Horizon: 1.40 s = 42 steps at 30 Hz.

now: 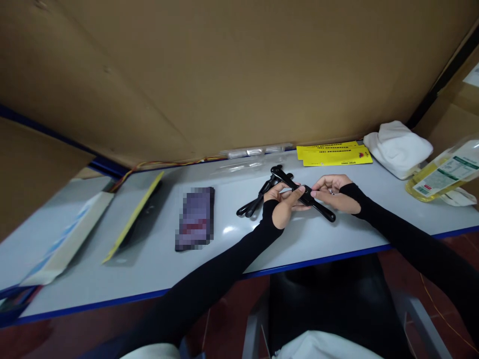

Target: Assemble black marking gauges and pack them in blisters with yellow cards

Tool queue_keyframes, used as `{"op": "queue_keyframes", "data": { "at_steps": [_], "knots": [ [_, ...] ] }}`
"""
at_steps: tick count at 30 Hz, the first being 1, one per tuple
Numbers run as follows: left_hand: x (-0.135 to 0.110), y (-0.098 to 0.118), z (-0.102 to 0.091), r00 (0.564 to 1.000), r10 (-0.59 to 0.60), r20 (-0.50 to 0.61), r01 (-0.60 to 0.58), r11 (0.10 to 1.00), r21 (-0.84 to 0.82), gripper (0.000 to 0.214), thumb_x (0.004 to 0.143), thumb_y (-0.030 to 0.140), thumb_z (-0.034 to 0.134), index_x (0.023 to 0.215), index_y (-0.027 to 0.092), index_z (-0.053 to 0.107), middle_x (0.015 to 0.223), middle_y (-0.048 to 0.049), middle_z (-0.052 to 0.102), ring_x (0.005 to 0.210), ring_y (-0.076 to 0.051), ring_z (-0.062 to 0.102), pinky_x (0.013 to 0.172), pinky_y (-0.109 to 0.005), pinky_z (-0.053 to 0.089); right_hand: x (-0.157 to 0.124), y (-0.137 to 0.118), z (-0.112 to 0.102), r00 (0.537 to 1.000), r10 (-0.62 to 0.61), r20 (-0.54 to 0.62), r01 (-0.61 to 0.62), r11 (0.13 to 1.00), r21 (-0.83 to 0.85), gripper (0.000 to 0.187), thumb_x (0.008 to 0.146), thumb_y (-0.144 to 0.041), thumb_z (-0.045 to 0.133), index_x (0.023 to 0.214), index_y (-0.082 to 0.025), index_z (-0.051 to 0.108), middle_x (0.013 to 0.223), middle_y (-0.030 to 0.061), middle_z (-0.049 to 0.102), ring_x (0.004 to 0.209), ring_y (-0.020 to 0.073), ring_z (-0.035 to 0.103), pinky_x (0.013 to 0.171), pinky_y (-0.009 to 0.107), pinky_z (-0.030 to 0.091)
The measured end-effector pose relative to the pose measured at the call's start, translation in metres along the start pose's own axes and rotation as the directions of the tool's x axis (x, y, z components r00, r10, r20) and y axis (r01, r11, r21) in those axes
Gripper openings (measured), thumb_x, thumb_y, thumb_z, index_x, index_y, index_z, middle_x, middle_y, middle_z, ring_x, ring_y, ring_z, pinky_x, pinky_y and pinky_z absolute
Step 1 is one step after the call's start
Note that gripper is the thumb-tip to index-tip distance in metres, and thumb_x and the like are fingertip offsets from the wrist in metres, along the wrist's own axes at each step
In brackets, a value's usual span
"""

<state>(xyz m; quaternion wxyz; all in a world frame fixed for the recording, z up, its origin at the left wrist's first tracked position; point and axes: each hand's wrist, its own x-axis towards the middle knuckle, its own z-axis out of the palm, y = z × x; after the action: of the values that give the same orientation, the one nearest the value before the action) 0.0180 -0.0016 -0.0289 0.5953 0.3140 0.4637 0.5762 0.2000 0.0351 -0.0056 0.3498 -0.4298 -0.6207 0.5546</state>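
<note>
My left hand (281, 205) is wrapped round a black spokeshave (323, 209), a tool with a long handle on each side and a flat body in the middle. It is held at a slant above the table. My right hand (335, 193) has its thumb and fingertips pinched together against the spokeshave's middle; any small part between them is hidden. Behind and left of my left hand, more black spokeshaves (250, 205) lie crossed on the table, partly covered by the hand and the held tool.
Yellow printed cards (337, 157) and clear plastic packaging (250, 158) lie along the back. On the right are a white cloth bundle (398, 147) and a bottle of yellow liquid (445, 172). Leftward lie a blurred-out dark item (196, 217), a carded pack (135, 214) and a white box (71, 239).
</note>
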Motion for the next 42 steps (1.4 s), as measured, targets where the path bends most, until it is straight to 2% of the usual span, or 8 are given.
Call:
{"op": "queue_keyframes", "data": {
  "at_steps": [5,7,15,29,33,36,39,42],
  "knots": [
    [0.0,-0.001,0.0,1.0,0.021,-0.001,-0.021,0.999,0.029,0.055,0.057,0.043,0.1,0.091,0.014,0.068,0.073,-0.0084,0.078,0.06,-0.027,0.077,0.06,-0.043,0.069,0.002,0.004,0.001,0.982,0.182,0.052,-0.187,0.974,0.128,0.041,0.062,-0.043,0.092,0.076,-0.019,0.062,0.044,-0.0112,0.043,0.036,0.0041,0.03,0.035,0.02,0.02],
    [-0.001,0.0,0.0,1.0,0.025,0.003,-0.025,0.999,0.031,0.054,0.058,0.043,0.1,0.09,0.014,0.068,0.073,-0.0083,0.078,0.059,-0.026,0.077,0.059,-0.042,0.068,0.003,0.004,0.001,0.975,0.213,0.071,-0.222,0.963,0.156,0.039,0.064,-0.041,0.091,0.077,-0.02,0.06,0.041,-0.0116,0.043,0.033,0.0037,0.028,0.034,0.019,0.018],
    [-0.002,0.002,0.001,1.0,0.023,-0.001,-0.023,0.999,0.034,0.056,0.058,0.044,0.1,0.093,0.014,0.068,0.075,-0.0099,0.079,0.062,-0.028,0.078,0.061,-0.043,0.069,0.004,0.005,0.0,0.973,0.203,0.107,-0.222,0.953,0.209,0.034,0.071,-0.034,0.09,0.078,-0.02,0.059,0.04,-0.0104,0.045,0.031,0.0042,0.029,0.031,0.018,0.019],
    [0.0,0.002,0.001,1.0,0.008,-0.017,-0.008,1.0,-0.001,0.056,0.054,0.042,0.101,0.089,0.015,0.067,0.072,-0.0074,0.078,0.059,-0.027,0.077,0.062,-0.044,0.069,0.002,0.005,0.003,0.979,0.179,0.101,-0.196,0.96,0.202,0.034,0.072,-0.034,0.089,0.081,-0.02,0.059,0.044,-0.0116,0.044,0.033,0.0039,0.03,0.033,0.018,0.02],
    [0.001,0.003,0.001,1.0,0.001,-0.008,-0.001,1.0,-0.008,0.054,0.054,0.04,0.101,0.088,0.015,0.067,0.071,-0.0069,0.078,0.057,-0.026,0.076,0.058,-0.04,0.068,0.003,0.005,-0.001,0.98,0.174,0.093,-0.19,0.96,0.207,0.031,0.071,-0.028,0.088,0.082,-0.02,0.06,0.049,-0.011,0.045,0.037,0.0037,0.031,0.035,0.019,0.024],
    [0.002,0.003,0.0,1.0,-0.01,-0.008,0.01,1.0,-0.009,0.051,0.057,0.039,0.1,0.088,0.015,0.067,0.07,-0.0073,0.078,0.059,-0.026,0.077,0.058,-0.039,0.068,0.006,0.004,-0.009,0.981,0.179,0.08,-0.193,0.956,0.223,0.02,0.072,-0.014,0.078,0.084,-0.018,0.063,0.057,-0.0068,0.051,0.043,0.006,0.041,0.039,0.02,0.032],
    [0.002,0.005,0.0,0.999,-0.019,-0.026,0.019,1.0,-0.017,0.049,0.058,0.036,0.099,0.089,0.015,0.067,0.072,-0.0076,0.079,0.061,-0.027,0.078,0.06,-0.041,0.069,0.008,0.003,-0.019,0.991,0.129,0.044,-0.137,0.948,0.287,0.028,0.064,0.0,0.067,0.087,-0.016,0.066,0.073,-0.0018,0.057,0.056,0.0087,0.054,0.046,0.021,0.044],
    [0.0,0.008,0.0,0.999,-0.03,-0.03,0.03,1.0,-0.006,0.046,0.061,0.033,0.098,0.09,0.015,0.067,0.075,-0.0079,0.08,0.064,-0.027,0.079,0.062,-0.042,0.069,0.009,0.006,-0.024,0.992,0.106,0.07,-0.123,0.943,0.308,0.034,0.059,0.003,0.063,0.087,-0.016,0.069,0.078,-0.0005,0.058,0.062,0.01,0.057,0.05,0.022,0.052]
  ]
}}
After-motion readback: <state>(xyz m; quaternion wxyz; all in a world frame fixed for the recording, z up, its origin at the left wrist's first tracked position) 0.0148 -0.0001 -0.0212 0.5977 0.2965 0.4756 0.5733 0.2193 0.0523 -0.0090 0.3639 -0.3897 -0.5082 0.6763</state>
